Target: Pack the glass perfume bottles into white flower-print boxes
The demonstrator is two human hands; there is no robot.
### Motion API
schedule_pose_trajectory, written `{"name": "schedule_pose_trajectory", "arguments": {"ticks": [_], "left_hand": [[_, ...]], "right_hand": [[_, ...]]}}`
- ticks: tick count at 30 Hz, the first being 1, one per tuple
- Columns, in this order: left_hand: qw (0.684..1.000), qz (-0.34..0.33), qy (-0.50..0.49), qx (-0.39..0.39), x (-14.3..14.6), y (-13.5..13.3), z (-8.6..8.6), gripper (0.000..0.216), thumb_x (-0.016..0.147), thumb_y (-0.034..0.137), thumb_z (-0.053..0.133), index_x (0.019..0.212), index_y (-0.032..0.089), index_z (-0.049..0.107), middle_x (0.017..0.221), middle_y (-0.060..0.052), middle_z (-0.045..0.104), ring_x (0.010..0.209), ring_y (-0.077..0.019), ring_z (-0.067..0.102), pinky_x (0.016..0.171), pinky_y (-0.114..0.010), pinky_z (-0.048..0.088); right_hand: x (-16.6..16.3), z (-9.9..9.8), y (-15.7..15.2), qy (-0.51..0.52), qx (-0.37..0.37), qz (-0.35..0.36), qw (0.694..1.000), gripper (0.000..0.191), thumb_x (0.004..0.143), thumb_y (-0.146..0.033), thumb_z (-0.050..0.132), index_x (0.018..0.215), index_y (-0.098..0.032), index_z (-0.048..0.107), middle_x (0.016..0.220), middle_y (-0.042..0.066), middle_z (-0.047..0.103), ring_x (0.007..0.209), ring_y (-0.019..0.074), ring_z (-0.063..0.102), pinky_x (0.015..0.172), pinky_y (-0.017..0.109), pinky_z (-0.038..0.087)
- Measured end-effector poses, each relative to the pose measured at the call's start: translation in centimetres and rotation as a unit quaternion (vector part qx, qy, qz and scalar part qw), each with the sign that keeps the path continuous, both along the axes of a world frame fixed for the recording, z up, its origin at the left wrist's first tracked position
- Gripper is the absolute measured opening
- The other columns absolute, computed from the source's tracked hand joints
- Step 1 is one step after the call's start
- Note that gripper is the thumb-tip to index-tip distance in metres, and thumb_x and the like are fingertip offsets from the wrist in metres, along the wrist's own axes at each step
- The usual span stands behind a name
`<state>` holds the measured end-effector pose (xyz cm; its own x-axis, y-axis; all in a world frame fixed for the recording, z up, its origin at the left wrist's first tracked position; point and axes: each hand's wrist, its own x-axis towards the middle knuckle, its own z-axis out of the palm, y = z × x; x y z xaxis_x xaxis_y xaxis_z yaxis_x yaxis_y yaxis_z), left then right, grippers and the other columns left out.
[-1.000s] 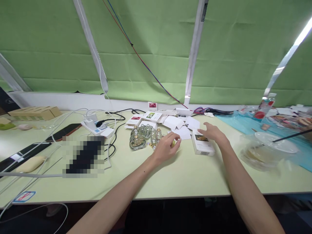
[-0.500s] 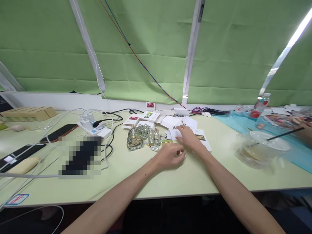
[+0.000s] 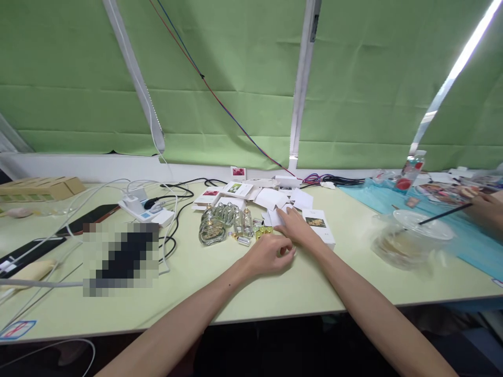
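My left hand (image 3: 271, 254) rests on the pale green table (image 3: 314, 283) with its fingers curled closed; what they hold, if anything, is hidden. Just ahead of it lie small yellow vials (image 3: 263, 230) and a cluster of glass perfume bottles (image 3: 218, 222). Fingers stretched out, my right hand (image 3: 294, 226) lies flat on loose white cards (image 3: 275, 200). It sits beside a white box with a printed picture (image 3: 321, 226).
A power strip (image 3: 143, 207) with tangled cables lies at left, near dark flat devices (image 3: 88, 217) and a cardboard box (image 3: 43, 186). At right are a clear lidded bowl (image 3: 412, 238), a blue cloth (image 3: 475, 246), a water bottle (image 3: 411, 168) and another person's hand (image 3: 485, 209).
My right hand moved left from the white box onto the white cards. My left hand drew back from the vials toward me, fingers closing.
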<state>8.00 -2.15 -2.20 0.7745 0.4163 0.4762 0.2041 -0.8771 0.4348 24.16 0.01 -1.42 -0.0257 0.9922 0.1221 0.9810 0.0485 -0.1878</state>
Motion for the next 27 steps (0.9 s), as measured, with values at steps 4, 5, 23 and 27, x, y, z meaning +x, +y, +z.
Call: {"name": "schedule_pose_trajectory", "arguments": {"ticks": [4, 5, 23, 27], "left_hand": [[1.0, 0.007, 0.008, -0.002, 0.0, -0.1, -0.1, 0.021, 0.085, 0.022, 0.053, 0.065, 0.019, 0.055, 0.057, 0.002, 0.055, 0.052, -0.0107, 0.044, 0.055, -0.026, 0.034], [1.0, 0.009, 0.008, -0.004, 0.0, -0.1, -0.1, 0.021, 0.085, 0.022, 0.053, 0.064, 0.019, 0.054, 0.057, 0.002, 0.055, 0.052, -0.0107, 0.044, 0.055, -0.026, 0.033], [1.0, 0.01, 0.019, 0.001, 0.0, -0.2, -0.3, 0.024, 0.085, 0.021, 0.053, 0.061, 0.019, 0.049, 0.053, 0.003, 0.047, 0.049, -0.0098, 0.037, 0.054, -0.026, 0.03], [1.0, 0.009, 0.02, -0.003, 0.0, -0.2, -0.2, 0.023, 0.084, 0.022, 0.053, 0.061, 0.019, 0.05, 0.053, 0.003, 0.049, 0.05, -0.0099, 0.04, 0.054, -0.026, 0.032]], "right_hand": [[0.0, 0.3, -0.2, 0.012, 0.008, 0.018, 1.0, 0.06, 0.096, -0.038, 0.055, 0.149, -0.013, 0.042, 0.14, 0.025, 0.05, 0.134, 0.0374, 0.047, 0.109, 0.045, 0.037], [0.0, 0.3, -0.3, 0.017, 0.008, 0.021, 1.0, 0.058, 0.096, -0.038, 0.055, 0.148, -0.013, 0.043, 0.139, 0.024, 0.05, 0.132, 0.0367, 0.048, 0.108, 0.044, 0.037], [2.0, -1.1, 1.2, 0.109, 0.031, 0.113, 0.987, 0.055, 0.096, -0.033, 0.053, 0.148, -0.017, 0.043, 0.155, 0.017, 0.039, 0.143, 0.0272, 0.039, 0.116, 0.042, 0.031], [2.1, -0.6, 1.1, 0.142, 0.072, 0.154, 0.975, 0.047, 0.093, -0.027, 0.056, 0.139, -0.015, 0.053, 0.145, 0.015, 0.054, 0.134, 0.0239, 0.049, 0.115, 0.039, 0.035]]}}
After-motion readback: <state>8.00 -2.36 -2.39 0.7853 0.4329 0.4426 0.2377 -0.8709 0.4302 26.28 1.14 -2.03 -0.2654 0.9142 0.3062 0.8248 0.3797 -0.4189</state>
